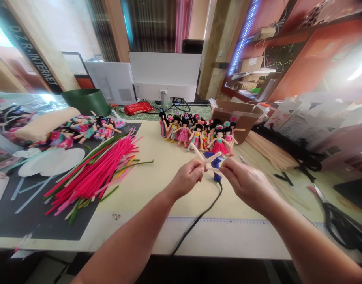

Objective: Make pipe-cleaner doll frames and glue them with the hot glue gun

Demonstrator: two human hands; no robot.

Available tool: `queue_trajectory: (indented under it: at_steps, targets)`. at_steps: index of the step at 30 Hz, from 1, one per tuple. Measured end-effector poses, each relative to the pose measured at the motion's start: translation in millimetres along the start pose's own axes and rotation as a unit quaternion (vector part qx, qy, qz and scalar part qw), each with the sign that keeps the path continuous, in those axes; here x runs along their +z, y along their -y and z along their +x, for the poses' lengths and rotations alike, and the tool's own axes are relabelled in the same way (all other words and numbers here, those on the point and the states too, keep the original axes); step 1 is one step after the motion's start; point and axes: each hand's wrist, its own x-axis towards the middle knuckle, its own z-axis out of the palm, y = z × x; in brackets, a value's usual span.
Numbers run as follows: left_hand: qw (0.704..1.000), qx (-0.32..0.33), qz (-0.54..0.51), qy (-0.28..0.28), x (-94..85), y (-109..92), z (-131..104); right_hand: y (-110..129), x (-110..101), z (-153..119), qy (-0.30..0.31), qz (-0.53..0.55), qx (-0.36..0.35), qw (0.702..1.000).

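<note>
Between my two hands, above the table, is a figure of cream pipe cleaners (212, 158) with several short limbs sticking out. My left hand (189, 175) pinches its middle, fingers closed. One limb, low on the right, is gripped by my right hand (242, 179), whose fingers are closed too. Just behind the figure lies a blue glue gun (216, 173), partly hidden, its black cord (198, 219) running to the table's front edge. Past it stands a group of small pipe-cleaner dolls (195, 136) with black hair and colourful dresses.
Pink and green pipe cleaners (94, 173) lie piled on a dark mat at left, beside white plates (62, 161) and more dolls (100, 128). Cream pipe cleaners (271, 150) and black scissors (337, 221) are at right. A cardboard box (242, 128) and a monitor (165, 73) stand behind.
</note>
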Motion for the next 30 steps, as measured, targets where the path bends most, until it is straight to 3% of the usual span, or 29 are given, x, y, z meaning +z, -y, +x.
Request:
queue_trajectory:
  at_steps: [14, 21, 30]
  targets:
    - [1.000, 0.004, 0.027, 0.007, 0.1, -2, -1, 1, 6, 5, -0.062, 0.086, -0.024, 0.994]
    - [1.000, -0.003, 0.018, 0.008, 1.2, -2, -2, 3, 8, 6, -0.109, 0.104, 0.019, 0.988]
    - [1.000, -0.004, 0.020, 0.013, 1.7, -4, -3, 7, 9, 7, -0.103, 0.109, 0.048, 0.988]
